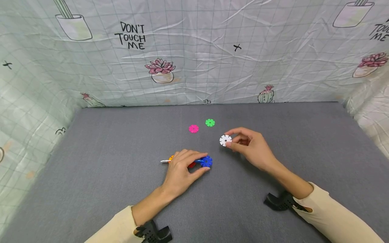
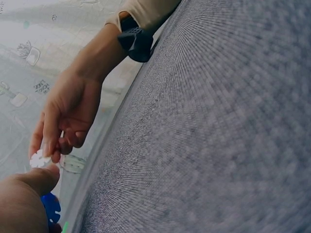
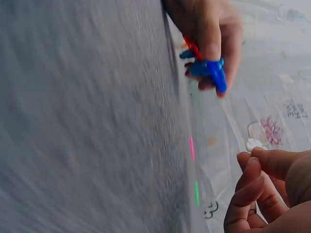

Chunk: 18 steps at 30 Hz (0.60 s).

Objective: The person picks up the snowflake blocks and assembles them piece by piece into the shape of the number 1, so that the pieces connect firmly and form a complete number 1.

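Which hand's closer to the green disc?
Right. In the head view, the right hand is right and slightly below the green disc; the left hand is farther, below-left.

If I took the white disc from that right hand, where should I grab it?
Probably by the left rim of the white disc, coming from the person's left. The right hand pinches its right side, leaving that rim uncovered; the disc looks flat, so thumb and finger could close on both faces.
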{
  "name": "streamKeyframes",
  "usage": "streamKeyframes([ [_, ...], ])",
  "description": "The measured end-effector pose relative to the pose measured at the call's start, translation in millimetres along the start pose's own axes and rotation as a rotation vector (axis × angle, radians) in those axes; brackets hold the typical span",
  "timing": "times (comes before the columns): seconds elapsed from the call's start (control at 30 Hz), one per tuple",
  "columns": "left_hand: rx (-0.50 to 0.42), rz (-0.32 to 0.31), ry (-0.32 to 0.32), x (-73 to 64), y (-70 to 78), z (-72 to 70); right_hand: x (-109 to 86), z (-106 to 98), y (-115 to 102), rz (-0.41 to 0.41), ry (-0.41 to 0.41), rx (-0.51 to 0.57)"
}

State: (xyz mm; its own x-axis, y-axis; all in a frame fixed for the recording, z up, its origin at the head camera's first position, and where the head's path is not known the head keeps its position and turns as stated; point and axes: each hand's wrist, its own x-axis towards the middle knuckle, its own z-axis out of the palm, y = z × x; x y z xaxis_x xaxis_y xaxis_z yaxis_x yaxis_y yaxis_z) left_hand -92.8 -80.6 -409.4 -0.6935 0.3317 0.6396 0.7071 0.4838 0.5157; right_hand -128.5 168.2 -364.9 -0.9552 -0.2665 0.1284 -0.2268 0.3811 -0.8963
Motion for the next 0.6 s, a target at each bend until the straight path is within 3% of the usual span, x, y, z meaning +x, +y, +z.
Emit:
streamKeyframes([
  [0.37, -0.003, 0.008, 0.011, 1.5, 0.9, -1.2, -17.1, 15.8, -2.4, -0.084, -0.086, 0.025],
  [0.6, -0.002, 0.009, 0.012, 2.4, 1.4, -1.7, -19.7, 20.5, -1.7, -0.137, -0.099, -0.008],
])
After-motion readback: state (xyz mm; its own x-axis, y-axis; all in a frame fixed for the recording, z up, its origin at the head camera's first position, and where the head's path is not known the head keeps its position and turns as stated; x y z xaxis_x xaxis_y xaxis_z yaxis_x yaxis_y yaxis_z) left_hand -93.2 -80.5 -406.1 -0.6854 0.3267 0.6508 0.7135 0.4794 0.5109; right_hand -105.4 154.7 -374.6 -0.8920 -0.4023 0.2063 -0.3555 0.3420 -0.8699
